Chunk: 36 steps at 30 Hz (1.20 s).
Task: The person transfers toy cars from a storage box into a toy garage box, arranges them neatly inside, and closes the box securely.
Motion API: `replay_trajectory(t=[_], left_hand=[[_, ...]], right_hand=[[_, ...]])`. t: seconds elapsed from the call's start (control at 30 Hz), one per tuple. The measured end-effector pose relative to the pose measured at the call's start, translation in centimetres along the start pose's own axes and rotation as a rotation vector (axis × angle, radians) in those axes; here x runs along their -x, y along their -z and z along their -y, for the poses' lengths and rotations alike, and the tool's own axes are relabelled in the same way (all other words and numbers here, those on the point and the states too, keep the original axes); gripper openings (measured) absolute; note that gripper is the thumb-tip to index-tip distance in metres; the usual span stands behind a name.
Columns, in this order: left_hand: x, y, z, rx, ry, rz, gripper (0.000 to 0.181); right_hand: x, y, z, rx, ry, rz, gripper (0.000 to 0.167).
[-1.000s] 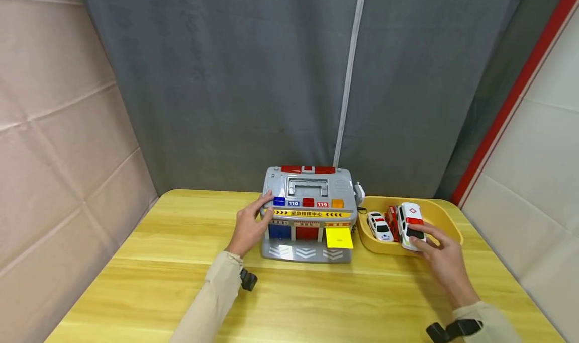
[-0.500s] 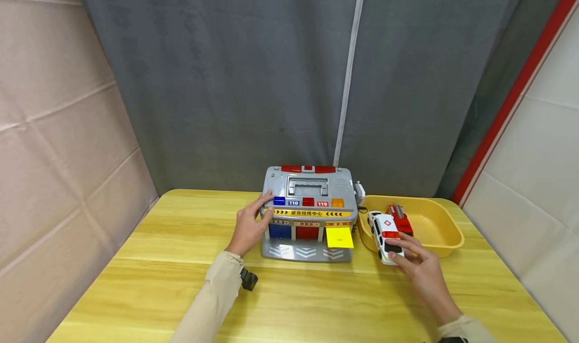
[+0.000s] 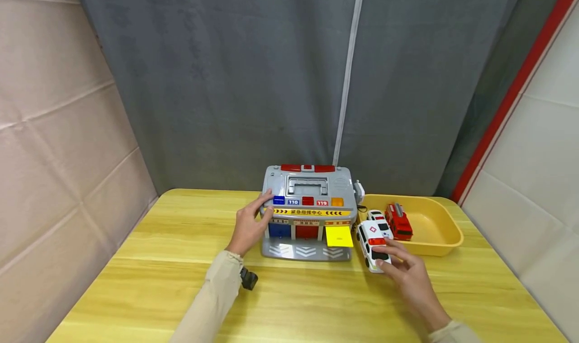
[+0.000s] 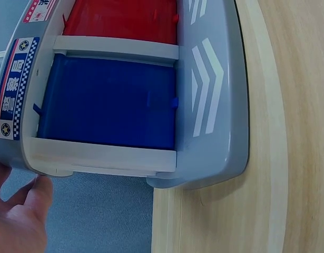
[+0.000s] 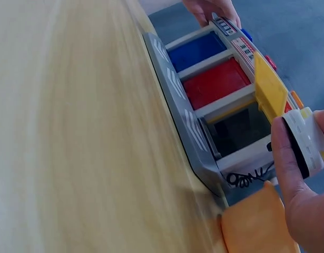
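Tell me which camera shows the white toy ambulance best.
Head view: the toy ambulance shows nearly whole from above, with the right hand gripping one end. Right wrist catches only part, overlapped by that hand; left wrist shows none.

- We see a white toy ambulance [image 3: 373, 235] with a red light bar [image 3: 377, 241] and small red emblem [image 3: 373, 229] on top, held aloft in our right grip [image 3: 408, 276], nose toward us.
- We have a grey toy station [image 3: 308, 213] upright on the tabletop [image 3: 316, 303], its blue door [image 3: 280, 231] and red door [image 3: 307, 232] down, its yellow door [image 3: 339, 236] (the rightmost) swung up and outward.
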State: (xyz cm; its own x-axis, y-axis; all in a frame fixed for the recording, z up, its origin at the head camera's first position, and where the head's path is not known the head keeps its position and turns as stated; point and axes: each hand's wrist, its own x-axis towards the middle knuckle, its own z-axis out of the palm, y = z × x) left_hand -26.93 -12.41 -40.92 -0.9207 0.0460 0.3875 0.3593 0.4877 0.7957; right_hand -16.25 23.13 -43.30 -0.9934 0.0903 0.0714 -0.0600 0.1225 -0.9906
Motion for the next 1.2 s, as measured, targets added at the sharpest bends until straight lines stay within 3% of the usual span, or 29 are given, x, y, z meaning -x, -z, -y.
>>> replay_trajectory(t=[0.17, 0.5, 0.8, 1.2], left_hand=[[0.0, 0.0, 0.0, 0.009, 0.007, -0.003, 0.037], [0.2, -0.1, 0.2, 0.0, 0.023, 0.012, 0.037], [-0.1, -0.1, 0.2, 0.006, 0.01, 0.01, 0.037], [0.0, -0.1, 0.0, 0.005, 0.016, 0.004, 0.037]], right_hand=[[0.5, -0.4, -0.2, 0.03, -0.001, 0.02, 0.035], [1.3, -1.7, -0.4, -0.007, -0.07, 0.035, 0.038], [1.0, -3.1, -0.5, -0.156, -0.166, -0.003, 0.036], [0.8, -5.6, -1.5, -0.138, -0.113, 0.034, 0.037]])
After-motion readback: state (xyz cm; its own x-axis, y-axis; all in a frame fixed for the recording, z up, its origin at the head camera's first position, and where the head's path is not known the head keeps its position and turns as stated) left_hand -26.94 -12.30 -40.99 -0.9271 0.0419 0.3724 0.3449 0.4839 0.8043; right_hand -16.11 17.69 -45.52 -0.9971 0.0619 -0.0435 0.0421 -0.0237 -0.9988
